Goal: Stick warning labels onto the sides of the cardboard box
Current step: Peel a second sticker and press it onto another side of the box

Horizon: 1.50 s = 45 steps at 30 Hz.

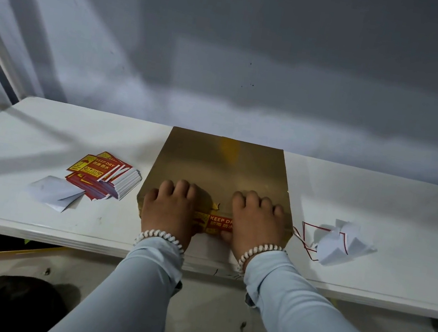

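A flat brown cardboard box (220,166) lies in the middle of the white table (376,206). A red and yellow "KEEP DRY" label (216,222) sits on the box's near side. My left hand (170,209) and my right hand (256,222) both lie over the box's near edge, fingers curled onto its top and thumbs down on the label's two ends. Only the middle of the label shows between the hands.
A fanned stack of the same red and yellow labels (105,174) lies left of the box, with a folded white backing sheet (54,192) in front of it. Crumpled backing paper with red trim (339,243) lies to the right. A grey wall stands behind the table.
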Each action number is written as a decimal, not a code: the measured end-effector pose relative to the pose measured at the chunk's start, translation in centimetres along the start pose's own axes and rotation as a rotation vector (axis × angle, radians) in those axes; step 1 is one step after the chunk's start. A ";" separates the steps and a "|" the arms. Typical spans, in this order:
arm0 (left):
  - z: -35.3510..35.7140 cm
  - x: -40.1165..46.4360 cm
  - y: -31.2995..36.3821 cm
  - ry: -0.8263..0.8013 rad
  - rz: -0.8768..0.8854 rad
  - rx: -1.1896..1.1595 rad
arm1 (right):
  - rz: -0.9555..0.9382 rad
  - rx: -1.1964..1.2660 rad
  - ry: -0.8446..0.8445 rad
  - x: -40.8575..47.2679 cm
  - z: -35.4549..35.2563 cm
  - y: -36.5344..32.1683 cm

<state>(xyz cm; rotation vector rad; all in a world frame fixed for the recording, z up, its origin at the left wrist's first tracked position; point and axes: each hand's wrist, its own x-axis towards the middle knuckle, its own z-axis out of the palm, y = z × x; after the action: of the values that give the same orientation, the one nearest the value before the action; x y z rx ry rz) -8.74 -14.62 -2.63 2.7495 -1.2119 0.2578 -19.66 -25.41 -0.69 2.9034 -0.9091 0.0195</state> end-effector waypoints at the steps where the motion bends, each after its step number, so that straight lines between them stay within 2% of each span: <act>1: 0.0 0.0 0.0 -0.004 0.000 -0.003 | -0.005 0.008 -0.002 0.0 0.0 0.1; 13: -0.6 -0.3 -1.5 -0.032 0.090 -0.034 | -0.070 0.055 -0.005 -0.3 0.1 1.5; 19: -0.5 -0.6 -0.1 0.021 0.025 0.032 | -0.005 -0.030 -0.001 -0.5 -0.1 0.0; 24: -0.4 -0.1 0.2 -0.012 0.012 0.035 | 0.031 -0.042 -0.010 0.1 0.0 -0.7; 33: -0.8 0.0 -1.1 -0.034 0.076 -0.031 | -0.046 -0.022 -0.003 0.1 0.0 0.9; 40: -0.2 -0.5 -3.3 -0.017 0.165 -0.076 | -0.097 0.105 -0.026 -0.3 0.2 3.2; 42: -0.1 -0.8 -4.1 -0.018 0.071 -0.135 | -0.122 0.181 -0.043 -0.6 0.0 4.1; 45: 0.4 -1.3 -4.7 -0.081 -0.301 -0.285 | -0.062 0.322 0.004 -1.3 -0.2 5.1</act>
<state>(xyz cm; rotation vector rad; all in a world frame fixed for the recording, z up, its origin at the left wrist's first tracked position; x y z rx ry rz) -6.08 -10.65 -3.47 2.6578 -0.7627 -0.0537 -23.67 -28.85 -0.05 3.2224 -0.8884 0.1833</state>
